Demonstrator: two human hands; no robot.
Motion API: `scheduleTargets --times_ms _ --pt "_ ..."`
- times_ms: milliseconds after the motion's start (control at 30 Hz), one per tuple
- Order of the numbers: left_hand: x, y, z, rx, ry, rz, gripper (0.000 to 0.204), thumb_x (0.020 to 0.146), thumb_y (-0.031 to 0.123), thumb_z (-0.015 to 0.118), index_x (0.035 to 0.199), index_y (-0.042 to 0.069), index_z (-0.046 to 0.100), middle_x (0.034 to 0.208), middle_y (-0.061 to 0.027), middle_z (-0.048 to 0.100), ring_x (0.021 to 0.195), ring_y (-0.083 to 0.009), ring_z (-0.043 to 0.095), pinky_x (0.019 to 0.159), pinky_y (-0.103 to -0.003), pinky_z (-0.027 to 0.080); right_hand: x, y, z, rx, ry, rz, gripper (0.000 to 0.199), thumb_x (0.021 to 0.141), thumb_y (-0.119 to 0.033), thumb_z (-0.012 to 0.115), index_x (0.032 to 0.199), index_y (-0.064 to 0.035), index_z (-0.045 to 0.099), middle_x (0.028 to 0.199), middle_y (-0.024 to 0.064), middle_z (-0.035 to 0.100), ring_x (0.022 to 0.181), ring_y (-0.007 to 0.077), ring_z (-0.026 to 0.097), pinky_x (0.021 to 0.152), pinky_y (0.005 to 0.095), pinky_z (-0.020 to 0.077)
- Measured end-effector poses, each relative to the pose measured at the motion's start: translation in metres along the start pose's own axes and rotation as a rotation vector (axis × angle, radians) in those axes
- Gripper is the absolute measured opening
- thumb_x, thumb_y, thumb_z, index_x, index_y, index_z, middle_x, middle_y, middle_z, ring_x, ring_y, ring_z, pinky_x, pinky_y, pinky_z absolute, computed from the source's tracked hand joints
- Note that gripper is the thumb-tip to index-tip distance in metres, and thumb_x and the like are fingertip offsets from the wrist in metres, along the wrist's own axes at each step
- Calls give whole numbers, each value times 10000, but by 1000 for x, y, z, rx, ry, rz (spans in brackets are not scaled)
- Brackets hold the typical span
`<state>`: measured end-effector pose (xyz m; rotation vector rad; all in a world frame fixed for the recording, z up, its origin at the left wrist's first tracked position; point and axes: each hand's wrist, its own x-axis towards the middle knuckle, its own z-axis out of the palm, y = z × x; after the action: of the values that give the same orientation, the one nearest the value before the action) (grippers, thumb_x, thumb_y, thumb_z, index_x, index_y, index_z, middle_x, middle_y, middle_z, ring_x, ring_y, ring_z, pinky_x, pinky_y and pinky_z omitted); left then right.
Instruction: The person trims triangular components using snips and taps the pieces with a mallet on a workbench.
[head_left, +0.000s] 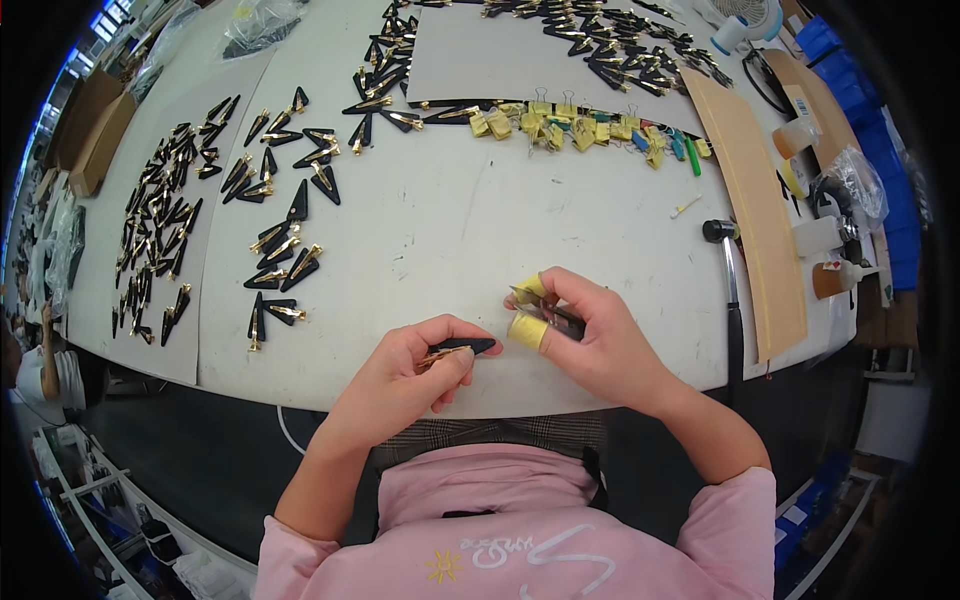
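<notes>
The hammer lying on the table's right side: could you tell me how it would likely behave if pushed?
The hammer lies flat with its long handle along the table, so it would probably slide or pivot rather than roll. Its dark metal-looking head suggests it is head-heavy. It looks stiff, not fragile.

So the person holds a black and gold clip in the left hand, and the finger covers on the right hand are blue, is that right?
Not quite: the finger covers on the right hand are yellow, not blue, as the head view shows. The rest holds: the left hand does hold a black and gold clip over the edge of the white table.
</notes>
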<state>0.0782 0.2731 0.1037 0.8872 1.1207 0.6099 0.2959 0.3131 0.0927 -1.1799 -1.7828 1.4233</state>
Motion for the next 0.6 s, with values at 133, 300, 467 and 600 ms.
scheduleTargets --times_ms 133,300,467,600 --pt "-8 -9 3 -28 8 83 191 951 149 555 1068 30 647 688 56 500 558 8 380 469 -163 298 -13 -9 8 -128 -10 -98 289 815 -82 645 1081 13 581 922 105 578 788 173 582 698 279 476" --pt "-11 -5 8 -118 60 60 211 959 142 533 1109 40 642 685 55 487 562 1 385 474 -161 299 -21 0 4 -467 45 -263 342 726 -43 643 1062 -23 582 835 88 562 641 240 595 523 330 459" --pt "-8 -8 9 -120 86 61 225 955 135 527 1127 43 640 687 47 499 555 -4 401 466 -159 310 -21 5 7 -547 77 -368 311 717 -34 653 1021 -34 589 807 76 557 579 223 583 487 335 440" --pt "-6 -8 7 -114 91 53 229 948 126 538 1139 44 635 684 48 503 548 -1 399 464 -157 311 -17 5 9 -632 93 -452 277 720 -33 661 989 -43 593 778 62 551 559 203 584 479 323 439"
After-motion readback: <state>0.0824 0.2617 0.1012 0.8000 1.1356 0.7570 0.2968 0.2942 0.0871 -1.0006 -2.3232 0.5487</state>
